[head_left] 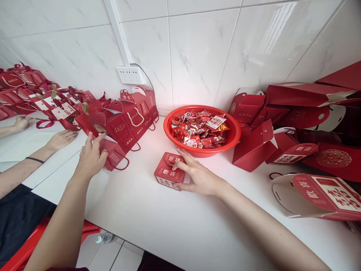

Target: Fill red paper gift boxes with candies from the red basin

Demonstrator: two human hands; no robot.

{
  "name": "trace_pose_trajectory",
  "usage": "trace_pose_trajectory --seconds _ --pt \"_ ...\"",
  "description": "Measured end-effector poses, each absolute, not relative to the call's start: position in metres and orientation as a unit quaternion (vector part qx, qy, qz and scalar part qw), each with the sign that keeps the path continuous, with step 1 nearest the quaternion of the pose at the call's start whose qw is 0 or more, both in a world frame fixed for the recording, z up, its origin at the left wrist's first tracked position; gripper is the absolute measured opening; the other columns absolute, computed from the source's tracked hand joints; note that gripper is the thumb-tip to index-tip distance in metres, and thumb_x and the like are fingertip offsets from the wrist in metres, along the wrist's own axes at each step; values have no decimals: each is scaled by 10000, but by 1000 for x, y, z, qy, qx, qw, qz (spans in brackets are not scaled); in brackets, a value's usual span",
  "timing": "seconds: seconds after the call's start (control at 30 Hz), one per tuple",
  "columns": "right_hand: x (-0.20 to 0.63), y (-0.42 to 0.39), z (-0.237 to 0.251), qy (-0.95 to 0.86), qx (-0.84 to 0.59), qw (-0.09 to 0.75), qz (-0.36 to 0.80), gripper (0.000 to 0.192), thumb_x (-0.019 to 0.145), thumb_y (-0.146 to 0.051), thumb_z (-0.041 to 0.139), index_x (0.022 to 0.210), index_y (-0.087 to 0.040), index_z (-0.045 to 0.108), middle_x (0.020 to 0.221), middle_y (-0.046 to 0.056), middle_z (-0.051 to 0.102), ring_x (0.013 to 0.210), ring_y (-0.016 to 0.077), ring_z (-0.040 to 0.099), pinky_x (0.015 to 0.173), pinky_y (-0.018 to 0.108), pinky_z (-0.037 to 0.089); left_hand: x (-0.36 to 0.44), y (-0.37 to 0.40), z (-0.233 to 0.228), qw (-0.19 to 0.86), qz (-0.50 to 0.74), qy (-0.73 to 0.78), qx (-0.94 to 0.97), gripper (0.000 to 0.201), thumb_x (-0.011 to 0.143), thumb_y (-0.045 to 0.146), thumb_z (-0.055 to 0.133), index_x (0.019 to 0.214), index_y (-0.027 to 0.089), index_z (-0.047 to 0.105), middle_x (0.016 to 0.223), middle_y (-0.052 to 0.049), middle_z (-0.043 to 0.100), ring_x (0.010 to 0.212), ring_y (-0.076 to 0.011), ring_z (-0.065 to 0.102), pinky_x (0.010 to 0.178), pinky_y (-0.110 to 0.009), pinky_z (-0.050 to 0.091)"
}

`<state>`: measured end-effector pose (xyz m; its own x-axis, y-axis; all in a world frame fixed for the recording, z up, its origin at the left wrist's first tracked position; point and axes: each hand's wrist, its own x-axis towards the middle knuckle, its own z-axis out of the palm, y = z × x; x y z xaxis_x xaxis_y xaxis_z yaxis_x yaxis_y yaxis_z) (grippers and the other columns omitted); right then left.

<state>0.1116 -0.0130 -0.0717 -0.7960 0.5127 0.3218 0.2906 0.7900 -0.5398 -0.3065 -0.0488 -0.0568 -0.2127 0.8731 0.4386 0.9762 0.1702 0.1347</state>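
Note:
My right hand (196, 173) grips a small closed red gift box (167, 164) on the white table, thumb on the near side and fingers over the top and far side. White lettering marks its lid, with a pale printed panel on the front. To the left, my left hand (91, 156) has its fingers around another red gift box (112, 152) with a dark red cord handle. That box stands against a row of similar boxes (121, 130). Behind the right-hand box sits a red plastic basket (201, 151), filled with wrapped candies (197, 130).
Red boxes, some with open flaps (318, 197), are piled along the right. More finished-looking boxes with ribbons (60, 105) crowd the far left. Another person's hands (62, 140) rest on the table there. A socket strip (130, 75) is on the tiled wall.

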Motion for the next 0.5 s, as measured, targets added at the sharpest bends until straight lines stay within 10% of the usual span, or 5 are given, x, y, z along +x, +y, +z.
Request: trace_pose_trajectory --seconds 0.37,0.5 --pt "103 -13 -70 -878 -214 283 321 435 745 -308 779 1146 -222 636 1385 128 431 1261 256 501 1079 397 410 -316 -49 -78 128 -337 -726 -586 266 966 259 369 1117 168 568 1476 -120 468 1433 -289 331 1153 -673 114" --pt "63 -12 -53 -843 -163 358 367 373 762 -305 771 1108 -211 669 1231 94 536 1177 197 557 1073 355 425 -318 -50 -84 123 -350 -726 -580 334 988 150 296 1123 174 599 1300 -80 623 1312 -212 496 1169 -542 250"
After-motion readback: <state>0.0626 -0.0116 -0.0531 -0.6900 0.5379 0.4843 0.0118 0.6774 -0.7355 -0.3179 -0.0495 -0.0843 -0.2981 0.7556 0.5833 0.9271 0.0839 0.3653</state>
